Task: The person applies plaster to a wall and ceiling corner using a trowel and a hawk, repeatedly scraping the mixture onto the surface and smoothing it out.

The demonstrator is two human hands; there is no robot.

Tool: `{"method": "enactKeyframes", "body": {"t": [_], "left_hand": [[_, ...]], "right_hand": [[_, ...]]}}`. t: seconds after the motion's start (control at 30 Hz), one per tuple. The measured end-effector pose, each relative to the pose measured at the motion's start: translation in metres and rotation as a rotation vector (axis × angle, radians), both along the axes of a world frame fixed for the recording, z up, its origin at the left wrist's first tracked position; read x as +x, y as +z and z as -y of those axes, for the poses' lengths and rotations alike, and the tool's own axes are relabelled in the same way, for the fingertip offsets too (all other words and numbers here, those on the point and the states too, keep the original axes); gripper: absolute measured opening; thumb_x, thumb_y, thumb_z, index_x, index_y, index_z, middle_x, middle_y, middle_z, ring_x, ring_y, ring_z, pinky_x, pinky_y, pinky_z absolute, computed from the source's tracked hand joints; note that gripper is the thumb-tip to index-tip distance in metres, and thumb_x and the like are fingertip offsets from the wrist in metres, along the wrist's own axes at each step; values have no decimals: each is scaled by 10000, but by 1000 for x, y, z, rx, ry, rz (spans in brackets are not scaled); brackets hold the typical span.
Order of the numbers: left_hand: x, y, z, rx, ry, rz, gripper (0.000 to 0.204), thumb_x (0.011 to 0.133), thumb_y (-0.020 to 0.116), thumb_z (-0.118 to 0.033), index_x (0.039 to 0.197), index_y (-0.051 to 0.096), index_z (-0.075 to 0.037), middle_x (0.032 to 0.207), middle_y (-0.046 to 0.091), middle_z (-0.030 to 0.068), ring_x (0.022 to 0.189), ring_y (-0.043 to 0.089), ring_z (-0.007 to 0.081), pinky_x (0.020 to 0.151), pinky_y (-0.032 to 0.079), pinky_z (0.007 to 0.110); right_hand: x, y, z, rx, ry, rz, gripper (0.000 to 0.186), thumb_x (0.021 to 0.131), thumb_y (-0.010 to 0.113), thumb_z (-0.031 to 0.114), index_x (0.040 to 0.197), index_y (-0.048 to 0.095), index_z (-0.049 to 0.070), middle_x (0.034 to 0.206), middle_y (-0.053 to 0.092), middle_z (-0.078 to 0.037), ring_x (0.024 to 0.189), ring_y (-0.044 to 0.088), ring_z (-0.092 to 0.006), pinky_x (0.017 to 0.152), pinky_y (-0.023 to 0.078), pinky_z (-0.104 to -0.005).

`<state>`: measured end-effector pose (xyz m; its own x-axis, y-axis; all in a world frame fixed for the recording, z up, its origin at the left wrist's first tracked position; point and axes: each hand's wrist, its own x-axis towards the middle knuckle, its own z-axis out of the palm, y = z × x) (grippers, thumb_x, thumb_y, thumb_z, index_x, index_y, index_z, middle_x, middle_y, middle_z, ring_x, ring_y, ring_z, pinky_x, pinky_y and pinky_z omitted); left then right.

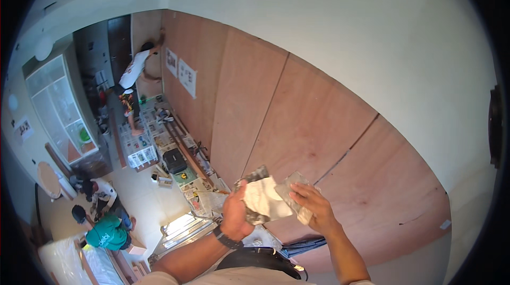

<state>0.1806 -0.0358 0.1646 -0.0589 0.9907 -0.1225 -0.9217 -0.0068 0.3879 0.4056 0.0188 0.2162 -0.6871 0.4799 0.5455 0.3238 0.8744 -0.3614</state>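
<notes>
paste (261, 195), thick and cream-coloured, sits at the lower centre of the frame, heaped on a grey, smeared plate (258, 172). your left hand (237, 213) grips that plate by its left side, the thumb toward the top. just right of the paste, your right hand (317, 208) is closed around a broad flat scraper (294, 181) – its grey blade tilts over the right side of the load; whether the edge touches the paste you cannot tell from this view. a dark wristband (227, 238) rings your left wrist, and below it, at the bottom edge, a black belt (258, 258) crosses your waist. folded blue cloth (304, 246) lies right of the belt.

behind your hands, reddish-brown wood panels (303, 120) sweep across the middle of the frame, under a white wall (366, 30) that fills the upper right. at upper left, a person in a white top (136, 68) reaches to the panels, near pinned paper sheets (187, 78). left of centre, a black case (174, 161) rests on the paper-covered boards. at lower left, a person in a green shirt (109, 232) bends beside another person in a pale top (104, 191) – above them stands a glass-fronted cabinet (56, 99).
</notes>
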Motion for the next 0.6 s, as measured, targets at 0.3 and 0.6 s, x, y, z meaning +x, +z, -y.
{"method": "enactKeyframes", "body": {"t": [0.3,0.6], "left_hand": [[-30,-13,12,26,54,47,495,1081,403,-403,1363,552,-25,1321,647,117,1177,637,298,1063,472,452],[-38,-17,11,197,275,12,501,1081,416,-399,1375,532,-11,1348,624,135,1220,611,290,1090,449,432]], "right_hand": [[-60,-21,-27,-1403,167,-1334,436,961,580,-2,1376,447,-1,1304,591,-140,1169,618,-270,1040,496,-448],[-62,-3,-54,-918,281,-177,544,855,643,21,1384,517,-9,1379,564,-194,1318,526,-289,1126,403,-432]]}}
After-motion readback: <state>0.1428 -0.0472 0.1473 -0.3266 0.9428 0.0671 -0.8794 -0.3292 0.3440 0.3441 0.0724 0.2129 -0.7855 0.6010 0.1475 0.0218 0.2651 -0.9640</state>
